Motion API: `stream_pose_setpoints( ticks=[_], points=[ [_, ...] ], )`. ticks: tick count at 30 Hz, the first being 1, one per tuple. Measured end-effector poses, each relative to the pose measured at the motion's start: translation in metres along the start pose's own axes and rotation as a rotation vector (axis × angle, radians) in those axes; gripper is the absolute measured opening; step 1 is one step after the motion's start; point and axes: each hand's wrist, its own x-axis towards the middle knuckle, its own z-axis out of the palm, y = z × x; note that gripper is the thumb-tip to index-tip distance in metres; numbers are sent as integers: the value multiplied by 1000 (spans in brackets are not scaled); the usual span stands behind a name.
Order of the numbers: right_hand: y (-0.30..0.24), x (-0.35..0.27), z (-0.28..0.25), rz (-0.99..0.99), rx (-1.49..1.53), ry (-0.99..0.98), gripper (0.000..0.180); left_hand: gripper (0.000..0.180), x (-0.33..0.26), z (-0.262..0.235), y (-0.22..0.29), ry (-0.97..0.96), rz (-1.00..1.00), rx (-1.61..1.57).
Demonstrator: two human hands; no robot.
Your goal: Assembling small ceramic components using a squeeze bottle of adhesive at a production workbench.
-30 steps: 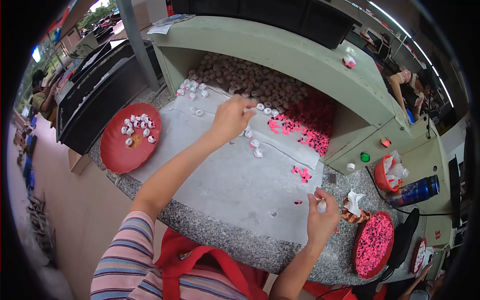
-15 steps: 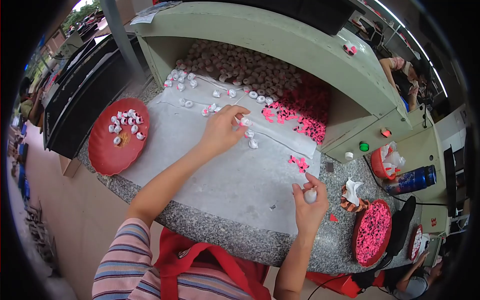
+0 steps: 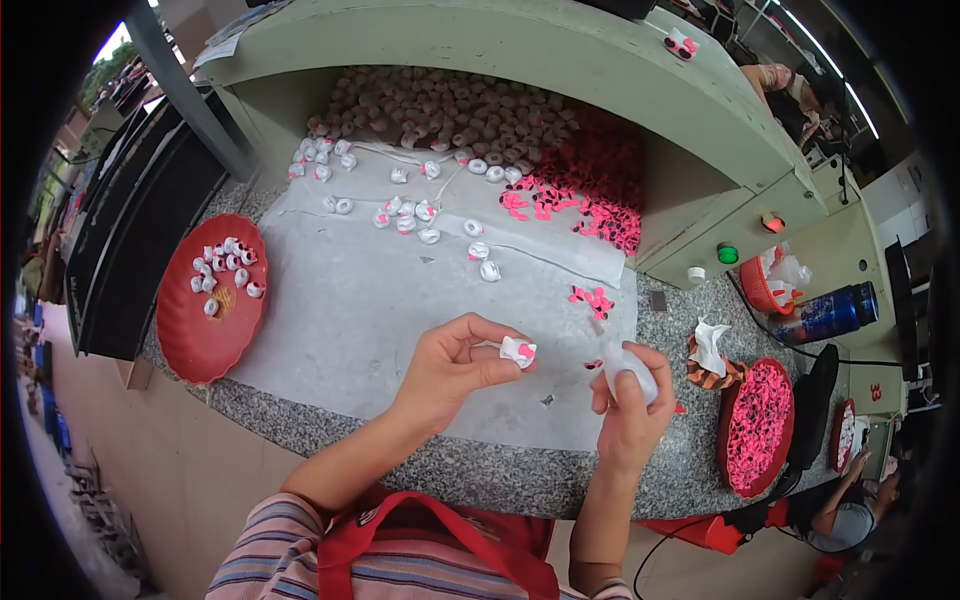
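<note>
**Mia:** What is the biggest thing here?

**Ben:** The long grey speckled stone worktop. One pale sheet lies flat on it, maybe so the little bits are easy to see and slide.

**Mia:** And at twelve o'clock?

**Ben:** A big heap of small whitish ring-shaped pieces sits under the green metal shelf, with a heap of tiny pink bits at its right. Too many to count. They are piled at the back, I think, to be within reach but out of the way.

**Mia:** How many red dishes?

**Ben:** I count three round red plastic dishes. One at nine o'clock holds about a dozen finished pieces. One at four o'clock is full of pink bits. A smaller one sits at three o'clock, beside one dark blue bottle.

**Mia:** What are the hands doing?

**Ben:** The left hand pinches one small white ring piece with a pink spot, near the middle, above the sheet. It holds it up close, likely to fit it. The right hand is closed round one small soft clear squeeze bottle, tip pointing up. The hands are near but not touching.

**Mia:** Any loose pieces?

**Ben:** About twenty white rings lie scattered on the sheet.
</note>
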Motion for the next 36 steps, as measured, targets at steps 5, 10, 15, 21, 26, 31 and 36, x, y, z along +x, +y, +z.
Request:
stream_pose_setpoints(
  ticks=[5, 10, 15, 21, 26, 31, 36],
  points=[
    [10, -19, 13, -370, -152, 125, 30, 35, -2, 8, 2, 146, 54, 88],
    [8, -33, 21, -381, -302, 74, 26, 43, -2, 7, 6, 136, -18, 183],
    [8, -36, 18, -537, -453, -29, 23, 38, -5, 7, 0, 145, 172, 350],
    [12, -34, 19, -585, -486, -65, 21, 35, -4, 6, -2, 133, 358, 502],
    [12, -32, 22, -637, -524, -66, 20, 33, -5, 5, -3, 132, 371, 491],
    [11, -29, 22, -651, -547, -63, 19, 33, -6, 7, -3, 139, 389, 538],
    [9, -27, 22, -736, -604, -113, 24, 35, -6, 8, -4, 159, 396, 515]
  ],
)
